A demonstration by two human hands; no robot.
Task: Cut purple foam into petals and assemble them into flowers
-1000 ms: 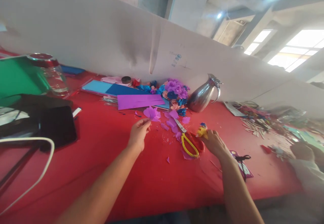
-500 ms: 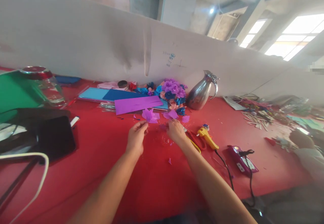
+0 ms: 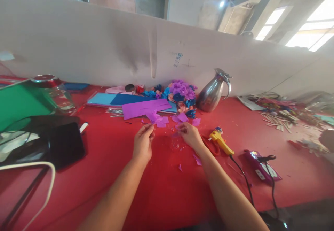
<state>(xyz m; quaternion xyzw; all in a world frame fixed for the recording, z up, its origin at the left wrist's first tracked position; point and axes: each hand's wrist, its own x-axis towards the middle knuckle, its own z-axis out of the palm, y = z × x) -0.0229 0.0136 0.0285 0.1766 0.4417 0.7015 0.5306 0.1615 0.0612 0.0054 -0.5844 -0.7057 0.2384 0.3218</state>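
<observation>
My left hand (image 3: pixel 143 142) is closed in a pinch on the base of a purple paper flower (image 3: pixel 153 116), its petals pointing up. My right hand (image 3: pixel 190 133) is closed too, fingertips together on what looks like a purple paper petal (image 3: pixel 177 126), mostly covered by the fingers. Just beyond lie loose purple petals (image 3: pixel 183 117) on the red tabletop (image 3: pixel 161 185). A purple paper strip (image 3: pixel 144 108) rests across blue sheets (image 3: pixel 121 99) behind the flower. Beside my right wrist are a red looped handle (image 3: pixel 214 149) and a yellow glue gun (image 3: pixel 221 143).
Finished paper flowers (image 3: pixel 182 90) are heaped near a metal jug (image 3: pixel 212 93). A purple power strip (image 3: pixel 262 166) with a black cord is at right. To the left stand a glass jar (image 3: pixel 61 97) and a black device (image 3: pixel 66 144). Another person's hand (image 3: pixel 327 139) shows at the right edge.
The view has shifted slightly. The flower in my left hand has turned and now shows from its side. My right hand has drawn slightly away to the right, its fingertips more visible.
</observation>
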